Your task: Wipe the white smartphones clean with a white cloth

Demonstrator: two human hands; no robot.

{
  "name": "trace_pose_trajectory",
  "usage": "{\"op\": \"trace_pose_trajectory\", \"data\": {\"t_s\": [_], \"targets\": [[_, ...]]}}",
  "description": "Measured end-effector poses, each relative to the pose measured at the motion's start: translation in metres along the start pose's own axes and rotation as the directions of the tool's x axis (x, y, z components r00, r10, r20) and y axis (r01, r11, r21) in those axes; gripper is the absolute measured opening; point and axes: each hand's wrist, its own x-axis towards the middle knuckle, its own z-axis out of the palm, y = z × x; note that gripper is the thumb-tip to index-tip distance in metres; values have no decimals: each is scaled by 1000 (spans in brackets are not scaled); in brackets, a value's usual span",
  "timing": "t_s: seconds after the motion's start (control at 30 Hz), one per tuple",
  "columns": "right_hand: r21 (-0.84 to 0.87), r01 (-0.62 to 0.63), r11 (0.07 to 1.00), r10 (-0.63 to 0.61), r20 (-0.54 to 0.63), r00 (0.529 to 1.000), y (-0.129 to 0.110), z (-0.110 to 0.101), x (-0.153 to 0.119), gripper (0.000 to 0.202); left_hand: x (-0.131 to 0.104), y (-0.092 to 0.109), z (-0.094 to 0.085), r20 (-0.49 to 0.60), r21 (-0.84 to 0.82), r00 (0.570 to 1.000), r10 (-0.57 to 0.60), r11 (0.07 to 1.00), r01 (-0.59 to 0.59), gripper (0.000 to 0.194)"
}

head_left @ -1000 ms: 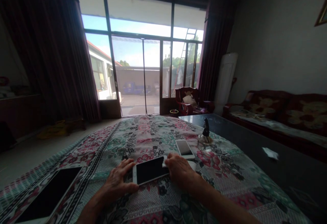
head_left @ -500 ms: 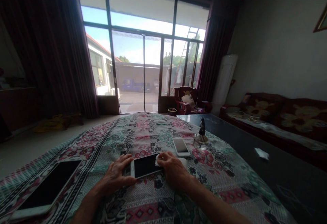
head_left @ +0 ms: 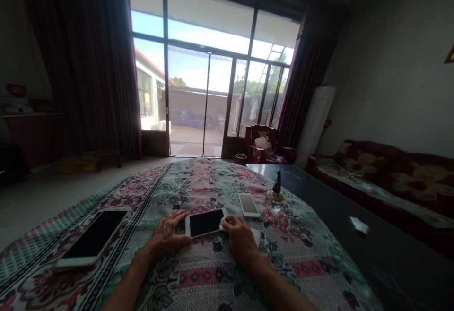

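White tissue (head_left: 223, 223), mostly hidden by the right hand (head_left: 240, 239), which pinches it at the right end of the white-edged phone (head_left: 205, 222); left hand (head_left: 170, 233) half open, thumb and fingers at the other end, phone lying between the hands on the flowered cloth (head_left: 198, 259). Beyond the right hand, a pale object (head_left: 256, 236) partly covered, identity unclear; smaller phone (head_left: 248, 205) and dark-topped glass ornament (head_left: 276, 190) farther off, larger phone (head_left: 94, 236) at left.
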Motion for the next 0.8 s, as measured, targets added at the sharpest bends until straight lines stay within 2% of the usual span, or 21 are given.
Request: {"op": "trace_pose_trajectory", "data": {"t_s": [0.2,0.4,0.6,0.73,0.8], "targets": [[-4,-9,1000,9,-15,1000,-16,8,-1,33,-1,3,-3,14,-1,1000,-14,1000,14,74],[3,83,997,-83,10,997,-41,19,2,23,-4,5,-3,25,-21,999,-30,999,31,76],[10,148,989,-148,44,988,-70,36,14,18,-2,-3,4,46,41,998,-44,998,42,75],[42,149,988,-151,56,987,-69,38,15,18,0,-6,5,63,51,997,-36,998,32,75],[54,102,993,-104,36,994,-61,35,13,20,0,-5,3,70,51,997,-40,998,37,76]]}}
